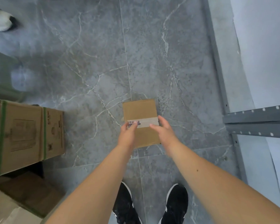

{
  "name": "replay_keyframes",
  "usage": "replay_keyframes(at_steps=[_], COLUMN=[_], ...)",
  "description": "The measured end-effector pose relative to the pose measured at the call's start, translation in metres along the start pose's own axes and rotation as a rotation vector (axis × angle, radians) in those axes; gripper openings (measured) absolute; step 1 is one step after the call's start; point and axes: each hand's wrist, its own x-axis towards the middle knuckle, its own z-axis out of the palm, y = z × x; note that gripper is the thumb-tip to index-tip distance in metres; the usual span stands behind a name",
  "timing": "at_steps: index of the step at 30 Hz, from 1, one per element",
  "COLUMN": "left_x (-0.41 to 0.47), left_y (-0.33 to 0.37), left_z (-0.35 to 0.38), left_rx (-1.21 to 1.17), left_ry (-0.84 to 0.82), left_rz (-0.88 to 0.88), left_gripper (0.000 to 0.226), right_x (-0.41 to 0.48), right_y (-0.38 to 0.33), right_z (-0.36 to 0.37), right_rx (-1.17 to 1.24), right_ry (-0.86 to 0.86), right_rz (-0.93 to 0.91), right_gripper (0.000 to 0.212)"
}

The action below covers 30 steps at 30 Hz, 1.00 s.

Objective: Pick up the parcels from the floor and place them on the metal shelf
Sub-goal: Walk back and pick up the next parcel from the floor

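A small brown cardboard parcel [139, 110] with a strip of clear tape and a printed label lies low over the grey marble floor, just ahead of my black shoes. My left hand [128, 133] clasps its left edge, thumb on the label. My right hand [164, 129] clasps its right edge, thumb on the tape. Whether the parcel still touches the floor I cannot tell. The grey metal shelf [257, 120] stands to the right, with a perforated beam and an upright post showing.
A large cardboard carton with green straps [26, 135] stands at the left, with more boxes [23, 201] below it. A green plastic stool [3, 78] and a black-and-white object [2, 20] are at the far left. A white wall runs behind the shelf.
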Motion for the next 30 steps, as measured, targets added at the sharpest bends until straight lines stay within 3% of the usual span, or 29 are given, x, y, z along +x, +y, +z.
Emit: replay_keyframes(at_steps=[5, 10, 16, 19, 23, 27, 30], left_x=[0.038, 0.071, 0.082, 0.073, 0.053, 0.012, -0.030], left_y=[-0.002, -0.010, -0.007, -0.004, 0.008, 0.029, 0.054], left_z=[0.007, 0.015, 0.026, 0.029, 0.030, 0.030, 0.030], left_rx=[-0.033, -0.019, -0.050, -0.058, -0.066, -0.081, -0.057], left_ry=[0.124, 0.097, 0.135, 0.130, 0.126, 0.140, 0.162], left_rz=[0.018, 0.001, 0.001, -0.001, 0.005, 0.005, 0.042], left_gripper=[0.068, 0.077, 0.070, 0.066, 0.065, 0.067, 0.066], right_x=[0.029, 0.054, 0.074, 0.069, 0.051, 0.015, -0.020], right_y=[-0.002, 0.005, 0.012, 0.010, 0.001, -0.028, -0.060], right_z=[0.014, 0.017, 0.011, 0.009, -0.002, -0.011, -0.019], right_rx=[-0.010, -0.036, -0.085, -0.095, -0.077, -0.053, -0.042], right_ry=[-0.010, 0.057, 0.059, 0.081, 0.081, 0.133, 0.158], right_rz=[0.015, -0.022, 0.004, 0.026, 0.052, 0.035, 0.037], right_gripper=[0.100, 0.099, 0.109, 0.099, 0.057, 0.081, 0.058])
